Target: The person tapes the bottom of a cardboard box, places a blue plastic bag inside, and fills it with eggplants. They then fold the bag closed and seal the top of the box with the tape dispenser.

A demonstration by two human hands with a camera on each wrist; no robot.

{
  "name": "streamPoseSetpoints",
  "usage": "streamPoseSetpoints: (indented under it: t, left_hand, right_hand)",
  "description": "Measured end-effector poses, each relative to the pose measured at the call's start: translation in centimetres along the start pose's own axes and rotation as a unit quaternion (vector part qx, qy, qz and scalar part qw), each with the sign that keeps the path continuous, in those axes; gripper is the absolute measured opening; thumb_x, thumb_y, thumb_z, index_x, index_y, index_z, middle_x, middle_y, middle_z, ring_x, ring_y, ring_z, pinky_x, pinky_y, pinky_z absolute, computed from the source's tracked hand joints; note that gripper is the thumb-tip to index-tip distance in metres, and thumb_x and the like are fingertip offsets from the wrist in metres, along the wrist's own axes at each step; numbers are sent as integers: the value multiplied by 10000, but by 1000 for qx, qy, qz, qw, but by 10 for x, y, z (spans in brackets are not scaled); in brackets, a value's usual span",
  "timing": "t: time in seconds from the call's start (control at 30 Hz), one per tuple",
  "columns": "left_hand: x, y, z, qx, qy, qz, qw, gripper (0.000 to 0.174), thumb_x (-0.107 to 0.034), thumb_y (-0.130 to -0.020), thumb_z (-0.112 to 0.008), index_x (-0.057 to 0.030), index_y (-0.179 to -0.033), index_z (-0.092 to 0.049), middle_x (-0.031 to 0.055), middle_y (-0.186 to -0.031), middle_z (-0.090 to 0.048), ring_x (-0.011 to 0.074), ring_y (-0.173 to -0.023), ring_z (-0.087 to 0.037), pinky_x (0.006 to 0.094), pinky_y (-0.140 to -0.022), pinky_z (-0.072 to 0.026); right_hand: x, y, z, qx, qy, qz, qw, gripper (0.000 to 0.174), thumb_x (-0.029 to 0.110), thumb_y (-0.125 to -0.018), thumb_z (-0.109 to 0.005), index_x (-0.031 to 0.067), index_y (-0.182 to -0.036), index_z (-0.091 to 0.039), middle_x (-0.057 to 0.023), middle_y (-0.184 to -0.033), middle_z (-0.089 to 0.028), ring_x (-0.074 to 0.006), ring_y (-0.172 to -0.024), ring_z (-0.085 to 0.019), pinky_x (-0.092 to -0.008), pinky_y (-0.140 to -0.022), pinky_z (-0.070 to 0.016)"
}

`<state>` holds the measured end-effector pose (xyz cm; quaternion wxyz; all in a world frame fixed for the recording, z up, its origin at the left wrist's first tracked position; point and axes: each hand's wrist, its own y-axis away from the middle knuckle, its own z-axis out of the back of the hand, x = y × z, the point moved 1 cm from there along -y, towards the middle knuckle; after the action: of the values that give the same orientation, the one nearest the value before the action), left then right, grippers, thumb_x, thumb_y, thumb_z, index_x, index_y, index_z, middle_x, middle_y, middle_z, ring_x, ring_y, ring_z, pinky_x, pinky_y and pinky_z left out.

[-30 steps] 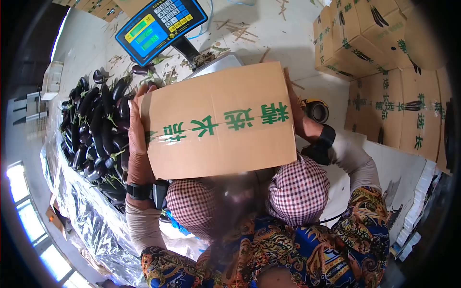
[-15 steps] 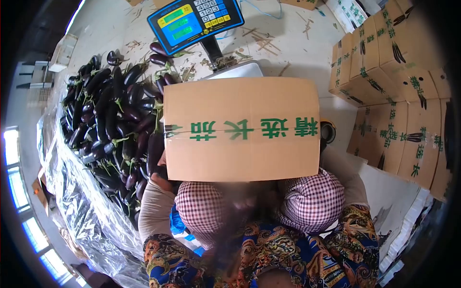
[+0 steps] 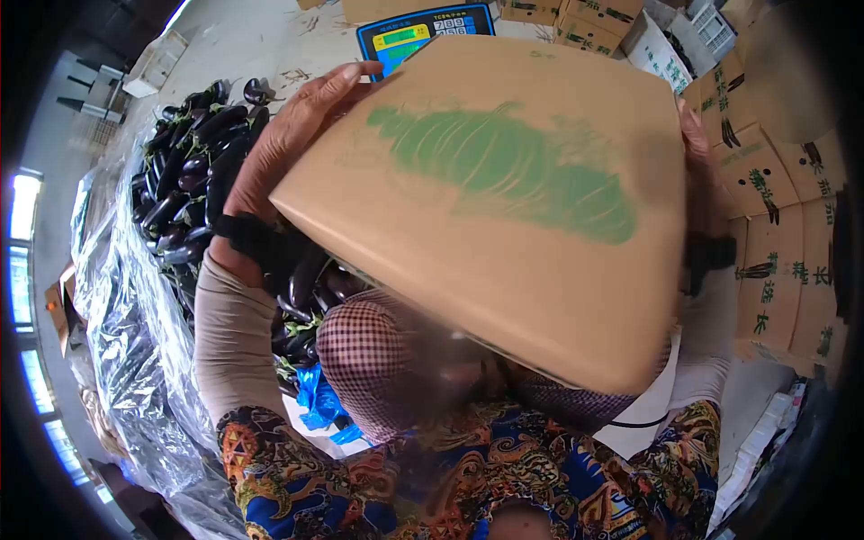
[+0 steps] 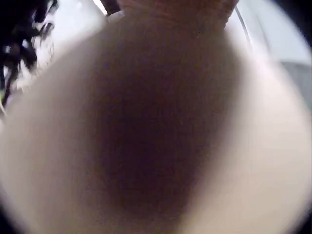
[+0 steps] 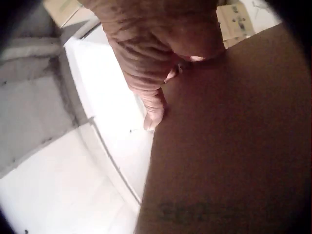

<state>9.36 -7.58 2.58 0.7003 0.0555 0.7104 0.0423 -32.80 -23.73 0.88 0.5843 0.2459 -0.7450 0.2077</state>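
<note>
A cardboard box is held up tilted in front of the body, a green printed vegetable picture on the side facing the head camera. At its far left edge my left hand grips it, fingertips partly behind the box. My right hand holds the opposite side. In the right wrist view the right hand has its fingers bent at the edge of the box. The left wrist view is mostly filled by the blurred, dark box, with part of the left hand at the top.
Eggplants lie heaped at the left beside clear plastic sheeting. Behind the box stands a digital scale display, partly covered. Printed cartons are stacked at the right. A blue plastic bag lies near the left knee.
The box has been raised and turned, so its lettered side has given way to the vegetable picture. My left hand has moved from low beside the box to its far left edge.
</note>
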Motion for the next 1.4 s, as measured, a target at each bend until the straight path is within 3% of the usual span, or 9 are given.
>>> streamPoseSetpoints:
  t: [0.2,0.4,0.63,0.83,0.9,1.0,1.17,1.23,1.4]
  left_hand:
    - [20,13,27,-73,-65,45,994,732,-574,-930,-513,-51,-1431,-406,179,-1404,-473,318,-1283,-461,487,-1035,-393]
    - [48,30,-48,-12,-117,150,982,1094,-642,-794,-658,-66,-1538,-101,222,-1420,-419,412,-1315,-374,523,-957,-458]
    - [173,11,-55,-120,-288,102,945,712,-446,-864,-651,34,-1305,-365,288,-1138,-617,422,-1105,-596,468,-933,-486]
    - [153,34,-58,-183,-262,86,944,451,-384,-913,-595,17,-1114,-560,280,-956,-659,434,-996,-633,489,-873,-485]
    - [159,33,-54,-193,-281,66,938,436,-372,-913,-611,25,-1094,-595,268,-905,-664,424,-934,-650,460,-820,-505]
    - [205,19,-26,-161,-30,-11,986,446,-328,-913,-644,30,-1173,-586,184,-865,-686,257,-815,-662,344,-746,-517]
    - [222,40,-20,-125,120,85,981,462,-398,-932,-615,-31,-1208,-566,211,-1027,-656,278,-901,-638,359,-787,-518]
    - [237,34,-5,-230,-344,108,904,532,-492,-920,-587,-60,-1218,-500,215,-1056,-642,372,-923,-625,420,-802,-519]
    - [202,40,-41,-321,-634,14,704,450,-440,-903,-563,-71,-1158,-585,69,-1369,-395,313,-1290,-351,488,-989,-367]
  right_hand:
    - [17,56,-149,50,375,21,926,174,132,-825,-725,56,-958,-642,-6,-943,-652,-114,-900,-601,-287,-793,-493]
    - [-29,75,-236,257,530,262,764,190,111,-703,-732,72,-817,-585,-67,-821,-505,-245,-801,-563,-369,-694,-508]
    - [-97,115,-256,304,555,313,708,197,206,-731,-707,105,-882,-631,-60,-939,-577,-258,-918,-580,-364,-758,-520]
    - [-110,57,-160,-203,687,221,661,416,327,-829,-696,14,-1091,-621,-172,-1112,-629,-350,-1065,-572,-434,-886,-476]
    - [-152,38,-112,-118,301,-209,923,471,312,-879,-666,-34,-1183,-571,-189,-1090,-650,-307,-1014,-630,-394,-846,-510]
    - [-118,52,-132,-189,180,-248,933,475,312,-900,-655,-58,-1185,-574,-143,-1012,-676,-240,-915,-665,-346,-790,-538]
    - [-133,79,-79,-210,104,-228,945,437,317,-896,-675,-37,-1142,-601,-115,-1025,-671,-192,-891,-662,-330,-764,-549]
    - [-152,85,-70,-175,27,-242,954,496,357,-891,-680,-45,-1169,-597,-114,-1076,-660,-191,-942,-652,-338,-810,-535]
    - [-222,85,-59,-309,371,-123,867,796,524,-869,-640,-86,-1338,-437,-228,-1337,-507,-327,-1244,-481,-417,-1028,-388]
